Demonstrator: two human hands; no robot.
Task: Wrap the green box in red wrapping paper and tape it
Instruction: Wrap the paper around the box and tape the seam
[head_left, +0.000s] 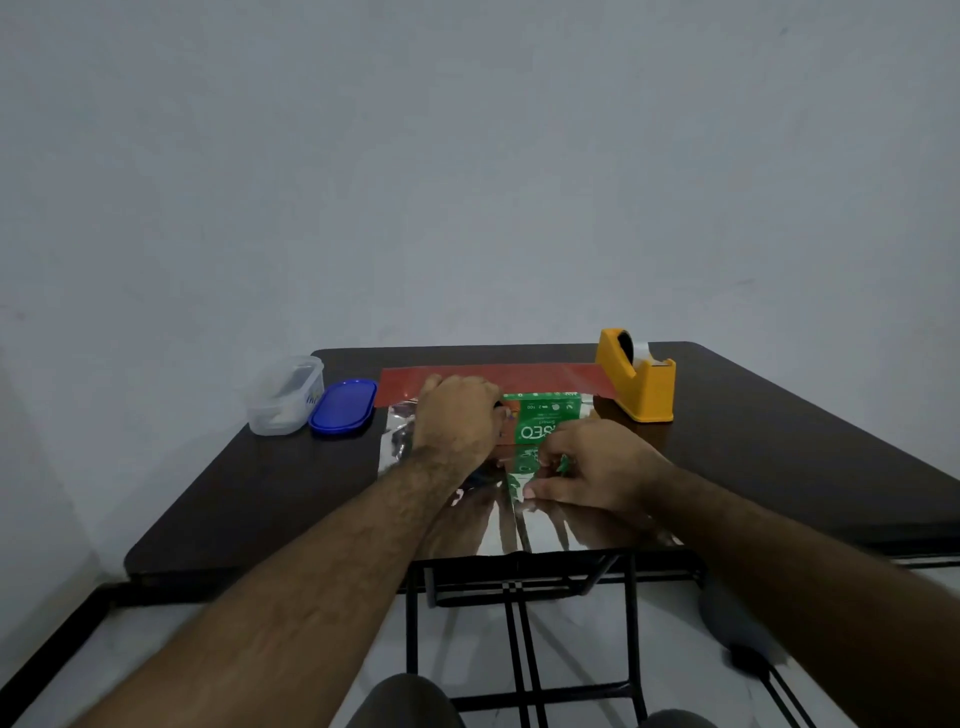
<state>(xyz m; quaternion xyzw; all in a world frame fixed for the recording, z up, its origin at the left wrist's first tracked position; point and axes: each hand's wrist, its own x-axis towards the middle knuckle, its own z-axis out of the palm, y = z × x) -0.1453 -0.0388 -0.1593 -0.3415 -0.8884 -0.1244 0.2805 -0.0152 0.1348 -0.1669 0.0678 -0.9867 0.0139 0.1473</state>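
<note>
A green box (543, 423) lies on a sheet of wrapping paper (488, 376) near the middle of a dark table (779, 441). The paper shows its shiny silver underside toward the person, while its red face is turned up in a strip along the far edge, just behind the box. The left hand (457, 415) rests palm down over the left end of the box, fingers curled over its far edge and onto the red strip; whether they actually pinch the paper cannot be told. The right hand (597, 465) sits on the silver sheet in front of the box, thumb and fingers pinched together on the paper. A yellow tape dispenser (636, 382) stands to the right, touching the red strip's corner. To the left sit a clear plastic container (283, 395) and, beside it, its blue lid (343, 406).
</note>
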